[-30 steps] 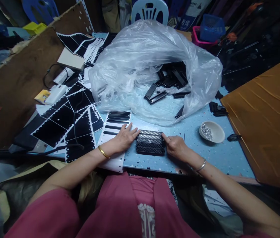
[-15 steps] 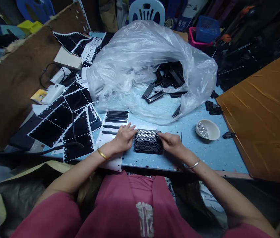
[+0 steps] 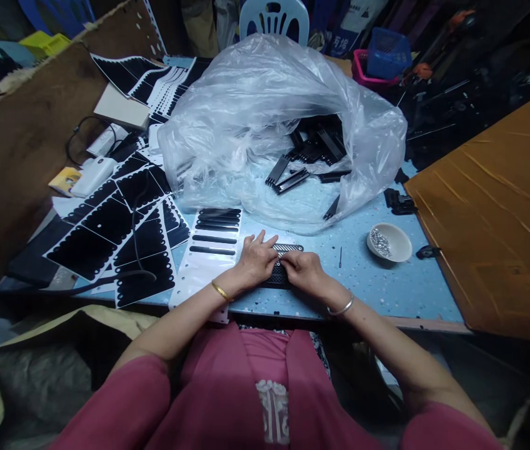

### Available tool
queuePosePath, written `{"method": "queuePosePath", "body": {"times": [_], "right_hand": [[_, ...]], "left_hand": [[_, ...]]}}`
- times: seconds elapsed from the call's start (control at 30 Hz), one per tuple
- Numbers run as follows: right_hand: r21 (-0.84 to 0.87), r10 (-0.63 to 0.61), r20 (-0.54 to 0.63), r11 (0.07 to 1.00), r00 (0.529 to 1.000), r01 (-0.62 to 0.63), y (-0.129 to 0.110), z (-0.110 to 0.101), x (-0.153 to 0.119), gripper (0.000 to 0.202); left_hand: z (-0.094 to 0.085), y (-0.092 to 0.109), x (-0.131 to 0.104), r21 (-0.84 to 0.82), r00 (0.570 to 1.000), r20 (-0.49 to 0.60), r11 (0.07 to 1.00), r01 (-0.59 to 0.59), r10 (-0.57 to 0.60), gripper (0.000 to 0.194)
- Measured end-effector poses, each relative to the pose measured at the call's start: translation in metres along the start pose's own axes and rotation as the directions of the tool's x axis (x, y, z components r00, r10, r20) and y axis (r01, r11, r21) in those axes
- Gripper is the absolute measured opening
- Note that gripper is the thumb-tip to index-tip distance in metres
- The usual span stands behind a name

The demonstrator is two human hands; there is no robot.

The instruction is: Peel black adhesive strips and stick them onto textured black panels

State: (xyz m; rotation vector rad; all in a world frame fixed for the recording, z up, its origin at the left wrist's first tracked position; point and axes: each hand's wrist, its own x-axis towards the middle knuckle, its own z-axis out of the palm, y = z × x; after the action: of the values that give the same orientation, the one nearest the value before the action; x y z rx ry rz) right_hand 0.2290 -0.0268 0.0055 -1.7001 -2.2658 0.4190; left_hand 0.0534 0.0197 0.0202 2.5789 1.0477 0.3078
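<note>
A row of black strips with a textured surface lies side by side before me on the blue tabletop. My left hand rests over their left part, thumb and forefinger drawn together at the middle, other fingers raised and spread. From the right, my right hand pinches at the same middle spot, fingertips almost touching the left ones. Whatever sits between the fingertips is too small to make out. Left of them is a white backing sheet with black stickers. A white bowl of small silver pieces stands to the right.
A large clear plastic bag with black strips spilling from its mouth fills the back. Black sticker sheets overlap at left, crossed by a cable. A brown board borders the right; a thin dark tool lies near the bowl.
My left hand has moved right, over the strips. My right hand has moved left from their right end, so both pairs of fingertips meet at the middle.
</note>
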Motion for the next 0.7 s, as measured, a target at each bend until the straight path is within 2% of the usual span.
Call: {"method": "queuePosePath", "body": {"times": [0.2,0.37,0.47,0.6,0.7], "right_hand": [[0.026,0.107,-0.071,0.994,0.992,-0.105,0.013,-0.003,0.003,0.019],[0.045,0.146,-0.007,0.988,0.989,-0.146,0.018,-0.008,0.001,0.023],[0.068,0.17,-0.013,0.983,0.985,-0.168,0.021,-0.009,-0.003,0.028],[0.022,0.104,-0.1,0.994,0.989,-0.102,0.027,-0.008,-0.014,0.025],[-0.019,0.04,-0.134,0.999,0.99,-0.043,0.028,-0.006,-0.02,0.022]], "left_hand": [[0.0,-0.006,-0.004,-0.02,0.997,-0.08,1.0,0.023,-0.025,0.018],[0.002,-0.012,-0.01,-0.014,0.993,-0.116,0.999,0.034,-0.035,0.013],[0.001,-0.013,-0.014,-0.019,0.989,-0.148,1.0,0.016,-0.018,0.016],[-0.001,-0.012,-0.023,0.023,0.981,-0.194,0.999,-0.026,0.03,0.026],[-0.001,-0.01,-0.029,0.085,0.982,-0.164,0.993,-0.079,0.092,0.036]]}}
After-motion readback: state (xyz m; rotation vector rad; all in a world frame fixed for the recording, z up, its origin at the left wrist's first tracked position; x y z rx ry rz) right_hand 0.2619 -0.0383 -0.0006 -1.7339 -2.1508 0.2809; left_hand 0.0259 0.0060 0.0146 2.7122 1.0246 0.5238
